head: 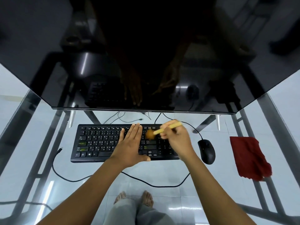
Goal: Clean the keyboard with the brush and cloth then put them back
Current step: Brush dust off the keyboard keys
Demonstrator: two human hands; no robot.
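A black keyboard (97, 142) lies on the glass desk in front of the monitor. My left hand (129, 145) rests flat on its middle keys, fingers straight and together. My right hand (175, 140) grips a brush with a yellow handle (168, 127); its blurred orange bristles (150, 134) touch the keys right of my left hand. My right hand covers the number pad. A red cloth (248, 158) lies crumpled on the desk at the far right, apart from both hands.
A black mouse (207, 151) sits between the keyboard and the cloth, its cable running back. A large dark monitor (146, 62) overhangs the back of the desk. Loose black cables (65, 176) curve across the glass desk (178, 172) in front of the keyboard.
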